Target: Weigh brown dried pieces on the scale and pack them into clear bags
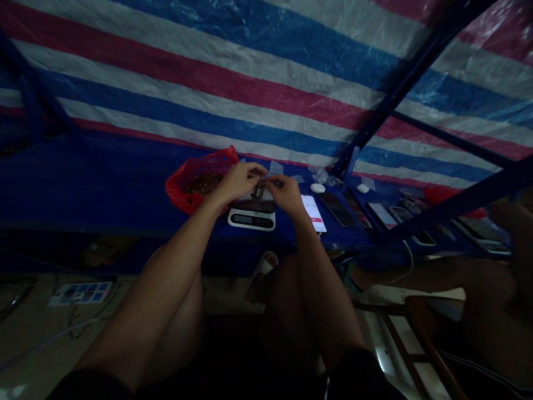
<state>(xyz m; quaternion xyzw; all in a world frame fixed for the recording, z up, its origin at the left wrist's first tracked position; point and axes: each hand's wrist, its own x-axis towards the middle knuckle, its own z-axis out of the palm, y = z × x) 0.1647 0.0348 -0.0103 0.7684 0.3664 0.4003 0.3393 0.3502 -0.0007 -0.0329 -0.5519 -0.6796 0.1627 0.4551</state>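
My left hand and my right hand meet above a white digital kitchen scale, fingertips close together. Between them, a small metal cup stands on the scale. My right fingers pinch a small clear plastic bag; what my left fingers hold is hidden. Left of the scale lies an open red plastic bag filled with brown beans. A phone with a lit white screen lies just right of my right wrist.
The blue-covered table holds several phones, loose clear bags and small white objects to the right. A blue metal frame crosses a striped tarp. Another person's arm shows at far right.
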